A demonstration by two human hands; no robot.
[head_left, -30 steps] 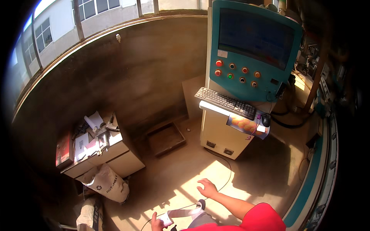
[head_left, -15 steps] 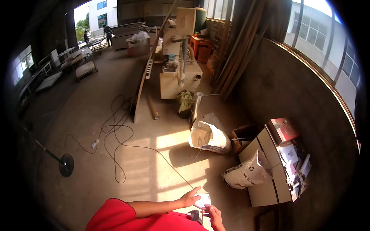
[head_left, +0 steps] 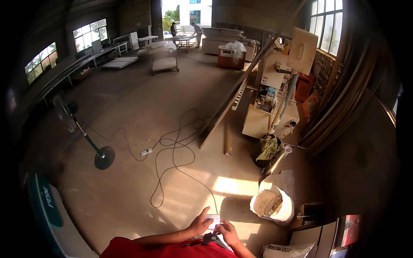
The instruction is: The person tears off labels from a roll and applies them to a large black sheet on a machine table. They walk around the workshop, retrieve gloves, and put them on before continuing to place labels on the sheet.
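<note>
Low in the view, close to my red shirt, a small flat white rectangle with print (head_left: 213, 220) is held between my hands; its exact kind I cannot make out. My left hand (head_left: 199, 224) grips its left side, with the thumb lying over its face. At its lower right edge, the fingers of my right hand (head_left: 228, 232) are bent, pinching at the rectangle or a small dark part under it. A black cable (head_left: 189, 177) runs over the floor and ends from view behind the rectangle; whether they join is hidden.
Cable loops lie ahead, with a white socket block (head_left: 146, 152). A standing fan (head_left: 104, 157) is at left, a green-and-white case (head_left: 51, 215) nearer. To the right stand an open white sack (head_left: 275, 206), a cardboard tube (head_left: 228, 142) and a beige machine (head_left: 275, 103). Two people work far off.
My view has swung left and up, so the machine and sacks sit further right and the fan shows whole. Both hands still hold the white rectangle; the right fingers have come closer onto it.
</note>
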